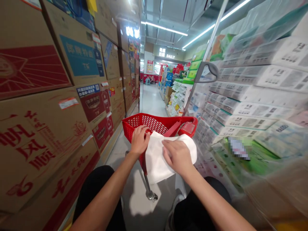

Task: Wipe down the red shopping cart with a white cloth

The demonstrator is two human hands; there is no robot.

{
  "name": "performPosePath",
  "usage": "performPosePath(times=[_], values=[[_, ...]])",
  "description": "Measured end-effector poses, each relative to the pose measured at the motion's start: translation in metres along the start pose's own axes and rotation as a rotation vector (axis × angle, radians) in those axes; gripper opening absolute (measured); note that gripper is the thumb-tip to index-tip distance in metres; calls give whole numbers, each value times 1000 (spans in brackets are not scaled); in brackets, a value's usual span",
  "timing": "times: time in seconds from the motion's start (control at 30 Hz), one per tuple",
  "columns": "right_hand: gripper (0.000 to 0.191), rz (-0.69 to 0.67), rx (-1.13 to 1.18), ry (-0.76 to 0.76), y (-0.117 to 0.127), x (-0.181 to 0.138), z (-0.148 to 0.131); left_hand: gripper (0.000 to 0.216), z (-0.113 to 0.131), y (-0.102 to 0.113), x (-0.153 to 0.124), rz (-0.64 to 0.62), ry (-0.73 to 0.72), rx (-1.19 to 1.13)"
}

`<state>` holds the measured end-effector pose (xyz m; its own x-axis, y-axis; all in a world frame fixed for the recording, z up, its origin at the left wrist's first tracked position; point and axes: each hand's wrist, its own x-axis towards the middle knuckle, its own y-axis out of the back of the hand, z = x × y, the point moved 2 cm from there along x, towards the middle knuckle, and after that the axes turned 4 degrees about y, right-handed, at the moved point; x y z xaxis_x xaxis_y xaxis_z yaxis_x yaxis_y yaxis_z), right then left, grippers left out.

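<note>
A red shopping cart [154,123] with perforated basket walls stands right in front of me, tilted a little. My left hand [140,140] lies over its near edge, fingers curved around the rim beside the left side of a white cloth [158,163]. The cloth drapes over the cart's near side and hangs down. My right hand [176,155] is on top of the cloth, fingers bent and pressing it; the fingertips partly sink into its folds. A metal leg with a caster [151,195] shows below the cart.
Stacked cardboard boxes [45,128] form a wall close on my left. Plastic-wrapped tissue packs [255,96] rise on the right. A slanting metal pole carries a grey handle [207,73]. Ahead, the aisle floor [152,98] runs to further shelves.
</note>
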<state>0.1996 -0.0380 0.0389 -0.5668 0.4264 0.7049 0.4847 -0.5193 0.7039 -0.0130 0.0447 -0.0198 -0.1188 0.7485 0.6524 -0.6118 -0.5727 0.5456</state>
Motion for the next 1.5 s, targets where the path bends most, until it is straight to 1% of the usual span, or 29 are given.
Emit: performPosePath(times=[0.03,0.1,0.17,0.23,0.27,0.3,0.43,0.5,0.6,0.7,0.73,0.77,0.8,0.83,0.9,0.93,1.0,1.07,1.13,1.2,1.23,1.3,1.37,1.4,1.43,1.47,1.5], values=[[28,-26,28,28,-2,7,-7,32,14,2,0,-20,-43,-119],[29,-88,48,48,-5,19,-14,31,35,9,-1,-35,-60,-353],[32,-142,36,42,-6,28,-11,32,42,20,-3,12,-6,-512],[35,-167,26,56,-8,36,-3,36,37,33,-4,81,51,-566],[36,-174,27,72,-9,39,2,38,33,39,-4,98,59,-561],[36,-180,28,91,-10,43,6,42,28,45,-3,89,46,-542],[37,-226,7,134,-17,56,22,63,10,61,5,-87,-67,-462],[39,-272,-23,96,-19,63,36,67,5,64,10,-161,-65,-474],[43,-379,-73,-44,-17,69,72,70,1,66,14,-216,-38,-476],[47,-520,-119,-230,-12,66,117,70,8,70,11,-218,-60,-376],[50,-556,-129,-274,-12,63,130,65,15,73,9,-231,-71,-316],[52,-572,-132,-287,-11,60,139,56,24,75,6,-252,-78,-240],[52,-562,-127,-261,-11,58,144,45,35,77,2,-278,-85,-150],[51,-524,-110,-200,-12,57,143,34,49,77,-2,-308,-93,-45],[48,-400,-45,-24,-15,55,126,28,79,76,-9,-303,-92,164],[47,-346,-4,59,-16,55,112,28,93,74,-11,-282,-81,250],[45,-293,79,174,-20,57,79,34,114,67,-14,-261,-11,395],[42,-291,137,221,-22,59,53,38,121,60,-15,-268,58,488],[38,-306,156,226,-24,64,42,39,118,57,-15,-260,51,522],[37,-333,139,178,-24,68,52,37,107,58,-16,-224,-17,519],[38,-360,124,128,-24,71,62,36,100,59,-17,-201,-51,511],[41,-448,92,-27,-25,74,87,36,85,61,-16,-132,-79,497],[45,-548,55,-183,-27,75,106,41,69,62,-13,-22,-50,503],[47,-573,35,-234,-28,75,110,45,62,62,-11,45,-24,521],[48,-570,16,-253,-29,75,108,48,55,61,-8,108,-1,547],[47,-537,2,-240,-31,75,101,50,49,61,-5,163,15,578],[46,-476,-7,-207,-32,75,91,52,44,60,-2,203,20,606]])
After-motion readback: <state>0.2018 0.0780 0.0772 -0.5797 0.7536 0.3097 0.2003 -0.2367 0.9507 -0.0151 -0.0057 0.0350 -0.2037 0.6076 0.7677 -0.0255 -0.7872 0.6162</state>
